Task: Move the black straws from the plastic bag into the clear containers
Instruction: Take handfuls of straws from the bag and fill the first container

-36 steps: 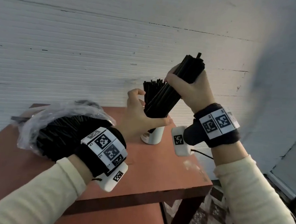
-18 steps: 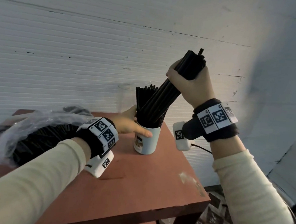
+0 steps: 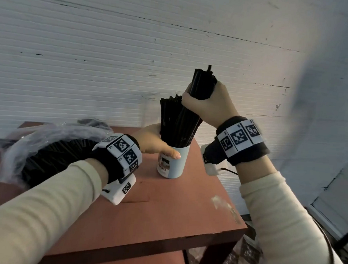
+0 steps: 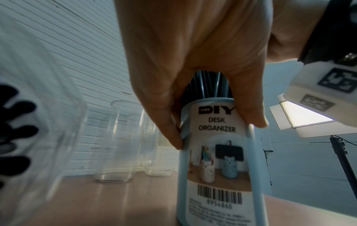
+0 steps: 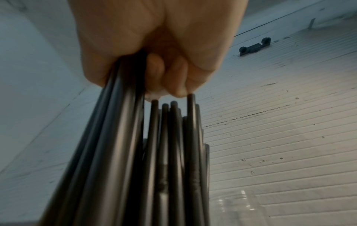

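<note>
My right hand grips a bundle of black straws near its top; the bundle slants down into a pale blue cup labelled desk organizer, which holds several more upright straws. My left hand holds the cup by its rim, thumb across the front. The right wrist view shows the fingers curled round the straws. A clear plastic bag full of black straws lies at the table's left. Clear containers stand behind the cup against the wall.
The reddish-brown table ends close to the right of the cup, with patterned floor below. A white ribbed wall stands right behind the table. A lit panel on a stand shows in the left wrist view.
My left hand has moved from the straw bundle down to the cup's rim. My right hand has lowered the bundle deeper into the cup and stood it more upright.
</note>
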Available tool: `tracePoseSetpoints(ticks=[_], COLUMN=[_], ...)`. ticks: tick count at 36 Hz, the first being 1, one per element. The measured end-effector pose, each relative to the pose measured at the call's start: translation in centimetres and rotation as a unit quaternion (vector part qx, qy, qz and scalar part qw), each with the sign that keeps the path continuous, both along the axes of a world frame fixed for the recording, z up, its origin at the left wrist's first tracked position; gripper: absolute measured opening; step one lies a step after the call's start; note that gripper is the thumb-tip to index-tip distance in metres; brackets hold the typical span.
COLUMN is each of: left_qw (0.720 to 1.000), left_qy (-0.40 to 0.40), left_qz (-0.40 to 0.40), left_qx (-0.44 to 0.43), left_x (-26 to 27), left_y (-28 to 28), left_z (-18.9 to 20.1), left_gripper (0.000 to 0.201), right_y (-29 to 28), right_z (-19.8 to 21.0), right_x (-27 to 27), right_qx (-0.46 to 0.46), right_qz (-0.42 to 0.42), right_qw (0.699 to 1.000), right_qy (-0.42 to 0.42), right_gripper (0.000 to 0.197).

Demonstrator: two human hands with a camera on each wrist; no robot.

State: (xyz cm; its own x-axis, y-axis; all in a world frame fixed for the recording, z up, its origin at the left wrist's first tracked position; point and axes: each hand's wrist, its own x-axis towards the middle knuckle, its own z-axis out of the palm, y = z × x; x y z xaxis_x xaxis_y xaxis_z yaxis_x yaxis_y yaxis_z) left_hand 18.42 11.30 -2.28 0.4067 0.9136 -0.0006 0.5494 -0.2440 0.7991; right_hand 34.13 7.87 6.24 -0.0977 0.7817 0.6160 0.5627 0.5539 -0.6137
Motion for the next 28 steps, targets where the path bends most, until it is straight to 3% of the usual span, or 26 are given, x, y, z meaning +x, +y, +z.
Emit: tracePoseSetpoints(ticks=[3,9,15,21,23,28], left_qw=[1.0,0.999,0.999,0.999,0.998,0.998], left_qy=[0.01,-0.002,-0.013,0.003,0.008,0.003], left_qz=[0.009,0.018,0.034,0.052,0.057,0.062], left_qx=[0.013,0.027,0.021,0.009,0.004,0.006], left_x=[-0.1,-0.3,-0.5,-0.4,-0.2,-0.3], left_y=[-0.6,-1.4,-1.7,-1.4,-1.3,-1.3], left_z=[0.0,-0.3,-0.6,-0.8,-0.8,-0.8], left_gripper=[0.064,0.07,0.08,0.093,0.096,0.091], right_y=[0.6,0.5,0.0,-1.3,-1.6,-1.3], right_z=[-0.4,-1.5,-2.0,-1.9,-1.6,-1.9], right_x=[-0.5,-1.5,-0.9,-0.9,-1.2,-1.9], right_qx=[-0.005,0.039,-0.013,0.088,0.145,0.227], right_qz=[-0.027,-0.086,-0.095,-0.064,-0.05,-0.07], right_qw=[0.999,0.993,0.992,0.994,0.988,0.97], right_qy=[-0.031,-0.069,-0.08,0.03,0.017,-0.051], right_gripper=[0.032,0.032,0.036,0.073,0.07,0.033])
